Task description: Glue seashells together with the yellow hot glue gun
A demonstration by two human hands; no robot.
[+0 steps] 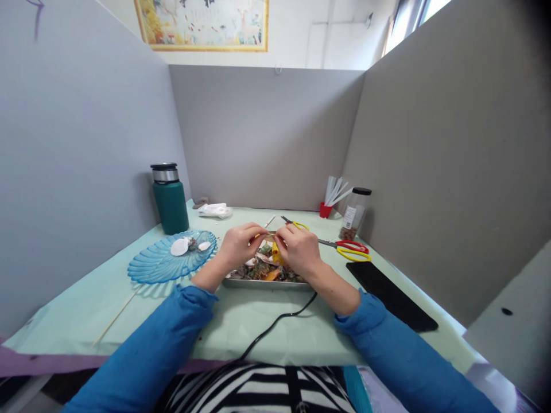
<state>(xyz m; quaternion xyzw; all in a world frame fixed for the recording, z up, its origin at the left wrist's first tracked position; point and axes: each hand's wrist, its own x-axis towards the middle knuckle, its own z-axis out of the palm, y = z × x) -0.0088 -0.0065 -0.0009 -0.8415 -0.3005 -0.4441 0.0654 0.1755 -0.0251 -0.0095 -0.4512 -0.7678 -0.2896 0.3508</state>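
Note:
My left hand and my right hand meet fingertip to fingertip above a shallow metal tray. Both are closed in a pinch. Between them shows a thin, tan piece, too small to name. Below the hands, the tray holds a heap of mixed shells, brown, white and orange. A bright yellow object stands among them, partly hidden by my right hand. Left of my left hand lies a blue scalloped plate with a white shell and smaller pieces on it.
Red-and-yellow-handled scissors and a black flat slab lie on the right. Behind stand a lidded jar, a red cup of white sticks and a green bottle. A black cable crosses the front; partitions enclose the table.

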